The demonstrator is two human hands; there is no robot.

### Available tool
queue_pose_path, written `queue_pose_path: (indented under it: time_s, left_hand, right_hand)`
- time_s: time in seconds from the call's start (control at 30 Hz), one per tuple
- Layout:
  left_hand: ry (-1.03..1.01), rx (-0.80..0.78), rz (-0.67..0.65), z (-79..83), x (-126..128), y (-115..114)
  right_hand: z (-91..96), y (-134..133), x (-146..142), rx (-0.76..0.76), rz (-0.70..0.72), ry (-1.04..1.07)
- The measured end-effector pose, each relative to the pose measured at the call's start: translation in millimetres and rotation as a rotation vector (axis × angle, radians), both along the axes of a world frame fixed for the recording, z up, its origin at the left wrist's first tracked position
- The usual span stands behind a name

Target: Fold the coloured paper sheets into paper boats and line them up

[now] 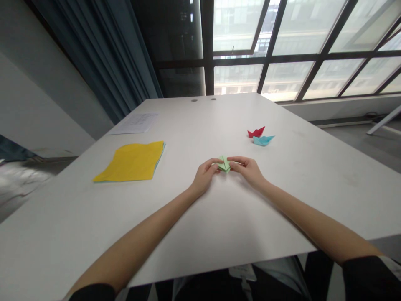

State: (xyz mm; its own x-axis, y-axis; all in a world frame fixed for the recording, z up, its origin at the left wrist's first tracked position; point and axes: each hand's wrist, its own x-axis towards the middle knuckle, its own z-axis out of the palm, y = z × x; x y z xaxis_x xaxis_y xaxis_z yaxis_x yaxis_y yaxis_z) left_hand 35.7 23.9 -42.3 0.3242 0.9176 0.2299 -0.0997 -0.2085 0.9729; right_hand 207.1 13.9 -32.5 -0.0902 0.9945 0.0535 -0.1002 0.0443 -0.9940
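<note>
A small piece of light green folded paper is held between my two hands, just above or on the white table. My left hand pinches its left side between thumb and fingers. On the opposite side, my right hand grips the right edge the same way. A crease or slit runs down the middle of the green paper. Beyond my right hand sit two folded paper boats, a red boat and a light blue boat, close together.
To the left lies a stack of square paper, yellow on top with a blue-green edge below. Farther back on the white table is a printed sheet. Windows and a blue curtain stand behind the table.
</note>
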Motion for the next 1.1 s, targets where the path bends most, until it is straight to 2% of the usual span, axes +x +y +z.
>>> queue_pose_path:
  time_s: [0.1, 0.23, 0.4, 0.6, 0.7, 0.8, 1.1]
  left_hand:
    - [0.041, -0.011, 0.014, 1.2, 1.5, -1.0]
    - [0.106, 0.048, 0.057, -0.5, 2.1, -0.4]
    - [0.221, 0.146, 0.081, -3.3, 1.1, -1.0]
    - [0.138, 0.101, 0.103, -1.5, 0.7, -3.3]
    - [0.179, 0.116, 0.160, 1.1, 0.5, -2.8]
    - [0.219, 0.117, 0.144, 3.6, 0.9, -3.9]
    - [0.218, 0.154, 0.173, 2.9, 0.3, -5.3]
  right_hand:
    - [-1.2, -1.5, 0.5, 0.020, -0.008, -0.092]
    - [-2.8, -2.3, -0.6, 0.075, -0.014, -0.172]
    - [-0.8, -1.9, -2.3, 0.116, -0.043, -0.150]
    - [-0.9, -0.7, -1.0, 0.102, 0.005, -0.227]
    - [-0.8, -1.9, -1.4, 0.171, -0.011, -0.273]
    - [1.4, -3.8, -2.3, 0.216, -0.033, -0.270]
    - [3.5, -4.4, -0.8, 0.244, -0.085, -0.326]
